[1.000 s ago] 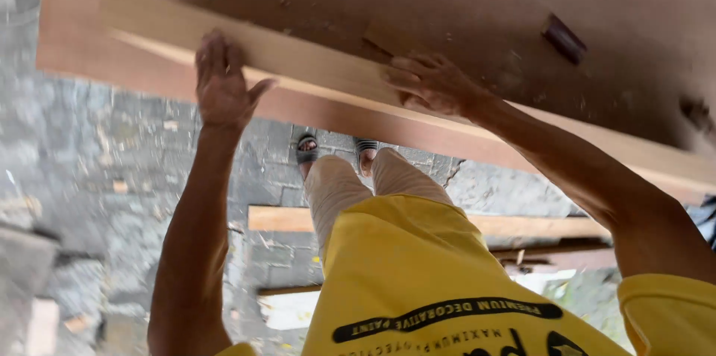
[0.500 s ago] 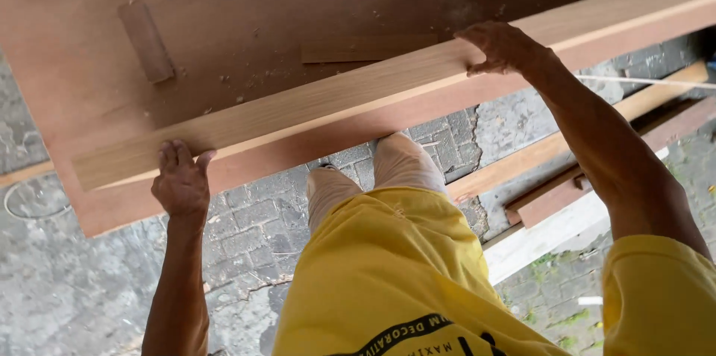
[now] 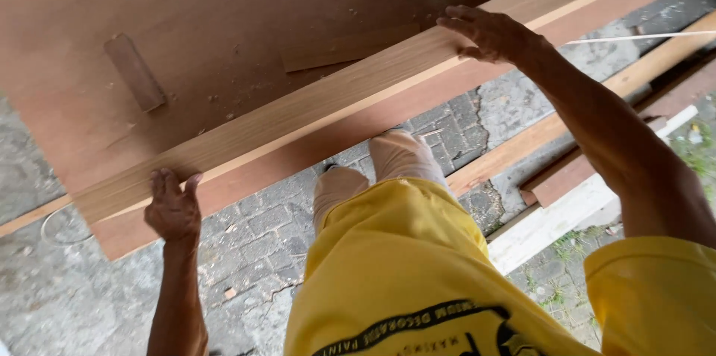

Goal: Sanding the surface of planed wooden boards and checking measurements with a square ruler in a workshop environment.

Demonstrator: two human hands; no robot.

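Observation:
A long pale wooden plank [image 3: 321,106] lies slantwise along the near edge of a reddish-brown plywood board [image 3: 224,20]. My left hand [image 3: 173,207] grips the plank's near edge close to its left end, thumb apart from the fingers. My right hand [image 3: 488,32] rests on top of the plank farther to the right, fingers spread and curled over it. My yellow shirt [image 3: 418,281] and light trousers [image 3: 373,173] fill the lower middle.
A small dark wooden block [image 3: 134,71] and a thin flat wood strip [image 3: 350,49] lie on the plywood amid sawdust. Below is grey stone paving [image 3: 253,229]. More planks [image 3: 567,169] lie on the ground at the right, with a white board [image 3: 552,225] beside them.
The view has swung and the plank now slants up to the right. My left hand has slid toward the plank's left end, and my right hand sits higher and farther right.

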